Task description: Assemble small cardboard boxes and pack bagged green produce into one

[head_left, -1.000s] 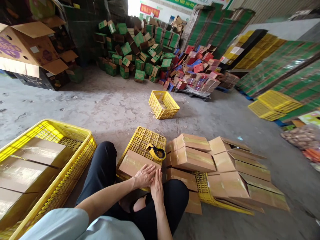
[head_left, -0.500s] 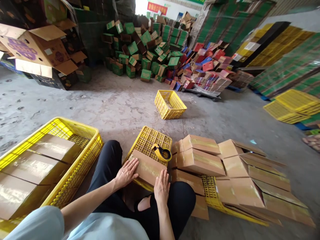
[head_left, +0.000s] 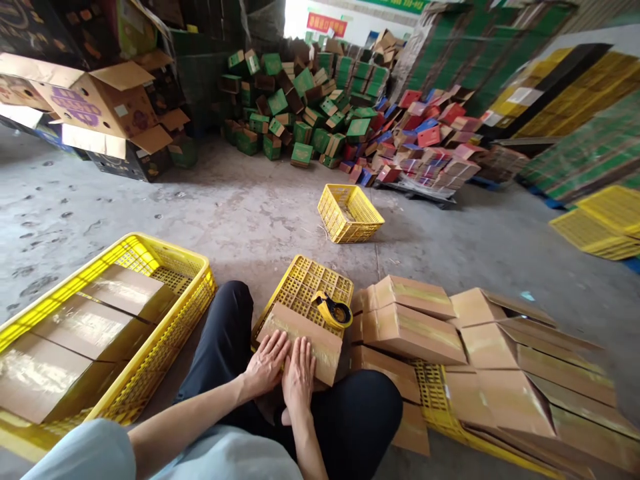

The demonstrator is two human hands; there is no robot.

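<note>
Resting my left hand (head_left: 269,360) and right hand (head_left: 299,375) side by side, I have my fingers stretched out and my palms down, gripping nothing, on the near edge of a taped carton (head_left: 323,341). The carton lies on the near end of an upturned yellow crate (head_left: 307,280) in front of me, and a tape dispenser (head_left: 331,311) sits just beyond it. To my left, a large yellow crate (head_left: 206,277) holds a row of cartons (head_left: 83,327); to my right are more brown cartons (head_left: 415,330). Farther off, a small yellow crate (head_left: 350,231) stands on the floor (head_left: 240,213), before heaps of green boxes (head_left: 303,153) and red boxes (head_left: 429,137)
</note>
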